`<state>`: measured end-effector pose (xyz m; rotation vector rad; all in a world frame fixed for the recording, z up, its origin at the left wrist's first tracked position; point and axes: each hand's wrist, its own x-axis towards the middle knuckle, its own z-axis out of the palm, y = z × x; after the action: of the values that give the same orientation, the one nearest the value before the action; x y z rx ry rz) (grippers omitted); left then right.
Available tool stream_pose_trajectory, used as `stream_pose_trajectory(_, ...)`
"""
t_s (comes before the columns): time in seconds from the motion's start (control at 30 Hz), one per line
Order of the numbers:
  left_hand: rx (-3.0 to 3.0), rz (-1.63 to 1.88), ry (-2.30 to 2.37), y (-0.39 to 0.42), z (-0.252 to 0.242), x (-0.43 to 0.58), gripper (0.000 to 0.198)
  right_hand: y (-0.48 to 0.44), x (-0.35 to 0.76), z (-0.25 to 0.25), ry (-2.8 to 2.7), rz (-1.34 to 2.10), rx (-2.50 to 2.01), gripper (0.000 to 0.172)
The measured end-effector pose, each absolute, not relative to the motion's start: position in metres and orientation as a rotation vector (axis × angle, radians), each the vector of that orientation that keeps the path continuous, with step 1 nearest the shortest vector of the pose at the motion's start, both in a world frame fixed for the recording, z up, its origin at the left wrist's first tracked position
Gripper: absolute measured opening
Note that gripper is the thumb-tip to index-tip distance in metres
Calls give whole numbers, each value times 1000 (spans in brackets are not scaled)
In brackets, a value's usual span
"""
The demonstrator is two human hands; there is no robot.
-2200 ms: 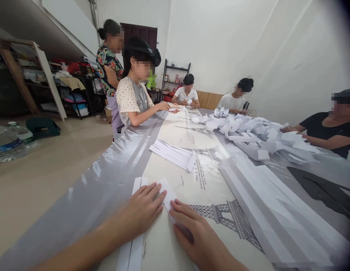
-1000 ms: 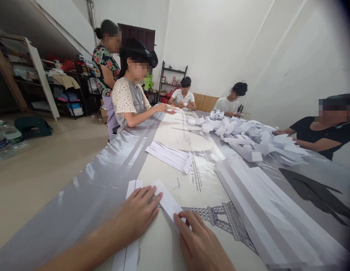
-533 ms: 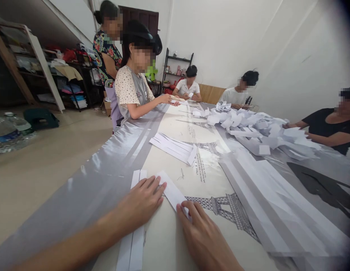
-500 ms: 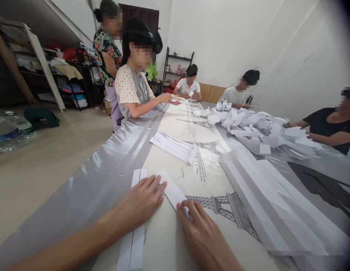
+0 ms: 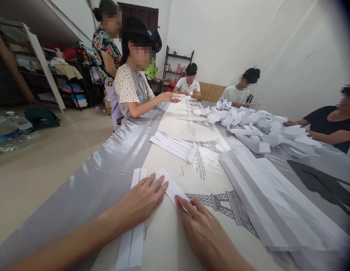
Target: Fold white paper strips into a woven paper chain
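A folded white paper strip (image 5: 172, 189) lies slantwise on the table between my hands. My left hand (image 5: 146, 195) rests flat across its far end, fingers stretched out. At the near end, the thumb and fingers of my right hand (image 5: 199, 222) close on the strip and cover that end. Another long white paper strip (image 5: 131, 244), with a dark lengthwise line, lies partly beneath my left hand and forearm. Farther up the table is a fanned group of several white paper strips (image 5: 175, 146).
Large folded paper sheets (image 5: 265, 199) lie at the right, beside a dark flat piece (image 5: 318, 180). Beyond them is a heap of cut paper (image 5: 256, 126). Several people surround the table (image 5: 87, 203); one person's hands (image 5: 175, 98) hold paper at the far left side.
My right hand has shifted slightly up and left along the paper strip, its index finger now more extended. My left hand stays pressed in nearly the same place.
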<state>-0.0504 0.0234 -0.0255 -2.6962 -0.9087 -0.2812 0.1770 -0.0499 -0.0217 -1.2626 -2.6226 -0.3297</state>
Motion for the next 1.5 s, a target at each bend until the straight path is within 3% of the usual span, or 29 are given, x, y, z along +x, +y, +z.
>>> stream_pose_trajectory(0.13, -2732, -202, -934, 20, -19, -50, 41, -50, 179, -16, -2628, -176, -1267, 50)
stream_pose_trajectory(0.33, -2745, -328, -963, 18, -17, -46, 42, -48, 189, 14, -2563, 360, -1314, 31)
stream_pose_trajectory(0.5, -2726, -402, -953, 31, -21, -47, 45, -34, 191, 11, -2481, 581, -1197, 34)
stream_pose_trajectory(0.9, -2758, -481, -1027, 38, -36, -46, 52, -30, 192, -12, -2490, 398, -1093, 51)
stream_pose_trajectory(1.5, -2778, -457, -1045, 37, -33, -45, 51, -37, 198, -27, -2504, 275, -1097, 53)
